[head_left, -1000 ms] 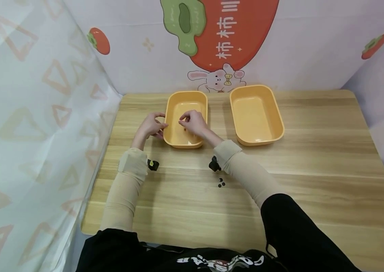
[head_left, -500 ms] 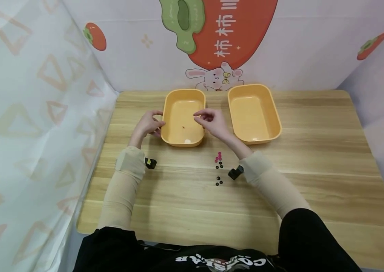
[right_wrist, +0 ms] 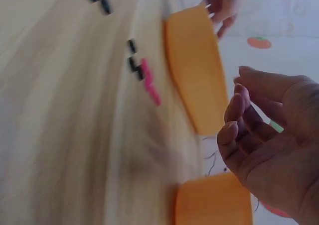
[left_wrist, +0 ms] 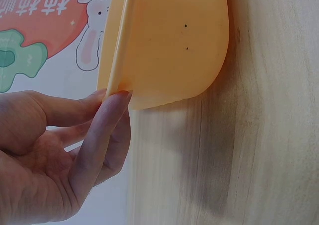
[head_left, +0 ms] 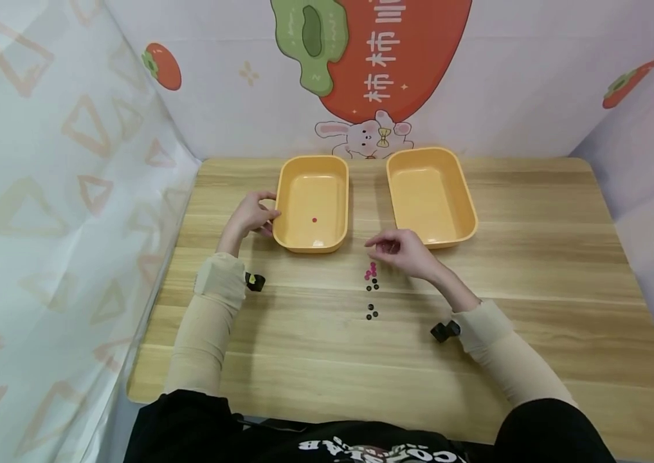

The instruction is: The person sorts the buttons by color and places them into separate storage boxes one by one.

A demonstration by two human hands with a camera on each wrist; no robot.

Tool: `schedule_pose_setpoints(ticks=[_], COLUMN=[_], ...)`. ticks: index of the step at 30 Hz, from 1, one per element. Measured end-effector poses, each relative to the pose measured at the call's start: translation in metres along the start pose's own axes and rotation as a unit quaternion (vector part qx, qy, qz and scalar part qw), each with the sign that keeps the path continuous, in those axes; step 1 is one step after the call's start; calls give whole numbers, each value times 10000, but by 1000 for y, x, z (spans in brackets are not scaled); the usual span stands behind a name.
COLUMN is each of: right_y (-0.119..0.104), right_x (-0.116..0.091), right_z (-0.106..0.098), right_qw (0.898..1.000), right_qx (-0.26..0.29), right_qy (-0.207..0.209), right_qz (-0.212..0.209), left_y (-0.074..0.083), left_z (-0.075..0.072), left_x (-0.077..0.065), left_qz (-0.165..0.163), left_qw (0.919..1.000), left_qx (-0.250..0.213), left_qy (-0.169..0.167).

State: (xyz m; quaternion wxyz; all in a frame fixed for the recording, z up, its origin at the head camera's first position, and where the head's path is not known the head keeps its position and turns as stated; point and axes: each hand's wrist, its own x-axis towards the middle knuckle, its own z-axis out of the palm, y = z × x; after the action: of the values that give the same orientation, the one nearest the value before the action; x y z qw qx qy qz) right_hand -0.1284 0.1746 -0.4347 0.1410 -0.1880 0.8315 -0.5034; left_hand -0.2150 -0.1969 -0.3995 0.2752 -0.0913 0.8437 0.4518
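My left hand [head_left: 254, 213] pinches the left rim of a yellow plastic bin [head_left: 284, 177] between thumb and fingers, plainly so in the left wrist view, where the bin's outer wall [left_wrist: 184, 65] shows. Inside that bin lies one small pink round piece [head_left: 314, 220]. My right hand [head_left: 404, 253] hovers just beyond a little cluster of pink pieces [head_left: 371, 271], fingers loosely bent. Nothing shows between its fingers in the right wrist view, where the hand [right_wrist: 276, 130] is apart from the table. Small black pieces [head_left: 372, 286] lie against the pink ones, and more black pieces [head_left: 371, 312] sit nearer me.
A second yellow bin [head_left: 468, 212] stands at the back, right of the first, with a gap between them. Both bins are on a light wooden table [head_left: 535, 270] with a printed white backdrop [head_left: 512, 83] behind. Black wrist cameras [head_left: 445, 331] are strapped to the forearms.
My right hand has drawn out of the left bin, moving right and toward me to the pink pieces. A pink piece now shows plainly in the bin. My left hand has stayed on the rim.
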Motion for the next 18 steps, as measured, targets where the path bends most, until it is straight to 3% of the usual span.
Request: schedule_pose_setpoints(ticks=[6,18], right_y=[20,38], right_x=[-12,-14], right_z=[0,14], right_qw=[9984,9973], right_qx=[-467,-682], right_qy=[-315,-267], right_qz=[-29,39], left_y=[-2,-2], left_z=[1,2], left_x=[-1,-3], left_qz=[19,80], left_qw=[10000,9999], left_qx=[42,55], left_qy=[5,38])
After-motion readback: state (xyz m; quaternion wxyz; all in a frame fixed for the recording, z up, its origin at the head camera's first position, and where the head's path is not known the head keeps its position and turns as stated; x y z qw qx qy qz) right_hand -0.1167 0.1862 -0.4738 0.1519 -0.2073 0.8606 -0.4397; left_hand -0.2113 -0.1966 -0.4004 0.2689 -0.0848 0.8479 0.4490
